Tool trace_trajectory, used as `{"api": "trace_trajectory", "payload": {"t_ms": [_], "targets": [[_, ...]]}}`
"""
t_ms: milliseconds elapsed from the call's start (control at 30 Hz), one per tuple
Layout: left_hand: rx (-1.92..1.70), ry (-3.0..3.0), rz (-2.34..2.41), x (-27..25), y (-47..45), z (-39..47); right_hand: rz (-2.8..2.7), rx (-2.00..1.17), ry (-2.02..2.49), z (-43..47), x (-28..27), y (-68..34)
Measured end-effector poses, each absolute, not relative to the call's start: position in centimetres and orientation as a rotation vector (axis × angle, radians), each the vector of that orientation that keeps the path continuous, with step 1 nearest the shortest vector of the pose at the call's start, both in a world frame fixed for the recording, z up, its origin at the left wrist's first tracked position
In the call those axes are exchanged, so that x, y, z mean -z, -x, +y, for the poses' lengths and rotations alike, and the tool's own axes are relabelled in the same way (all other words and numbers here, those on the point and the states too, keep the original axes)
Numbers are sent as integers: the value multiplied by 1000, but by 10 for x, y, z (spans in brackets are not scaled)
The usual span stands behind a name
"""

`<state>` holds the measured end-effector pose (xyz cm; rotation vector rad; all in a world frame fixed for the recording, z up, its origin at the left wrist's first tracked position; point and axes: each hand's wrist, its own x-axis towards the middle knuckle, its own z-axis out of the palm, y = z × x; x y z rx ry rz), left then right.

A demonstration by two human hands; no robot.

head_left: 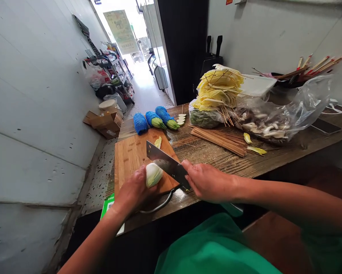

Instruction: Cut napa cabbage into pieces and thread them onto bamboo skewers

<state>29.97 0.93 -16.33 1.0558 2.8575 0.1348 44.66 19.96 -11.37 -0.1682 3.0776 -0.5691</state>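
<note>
My left hand (136, 186) is closed round a pale white-and-green vegetable (153, 175) over the wooden cutting board (126, 156); I cannot tell its kind. Gripped in my right hand (201, 179) is a cleaver (166, 161), its handle hidden by the fingers. The blade slants just beyond the vegetable, above the board's right side. Whether blade and vegetable touch cannot be made out. Behind the blade lies a small yellow leaf (158, 142). A curved metal handle (162, 205) shows at the board's near edge.
Zucchini in blue foam nets (156, 120) lie past the board, near a skewer of pale slices (181, 119). Bamboo skewers (220, 140) lie rightward, before stacked skewered cabbage leaves (219, 89). Mushrooms (268, 127) fill a plastic bag. A phone (326, 126) rests on the wooden table (242, 167).
</note>
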Motion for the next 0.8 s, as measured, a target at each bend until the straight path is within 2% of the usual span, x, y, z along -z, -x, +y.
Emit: {"api": "trace_trajectory", "payload": {"t_ms": [333,567,800], "targets": [[-114,-1149,2861,166,-298,8,2938,512,181,197,100,-431],[-254,-1136,2845,166,-298,6,2851,519,196,187,91,-407],[-249,-1170,2788,163,-295,4,2880,485,210,171,119,-383]]}}
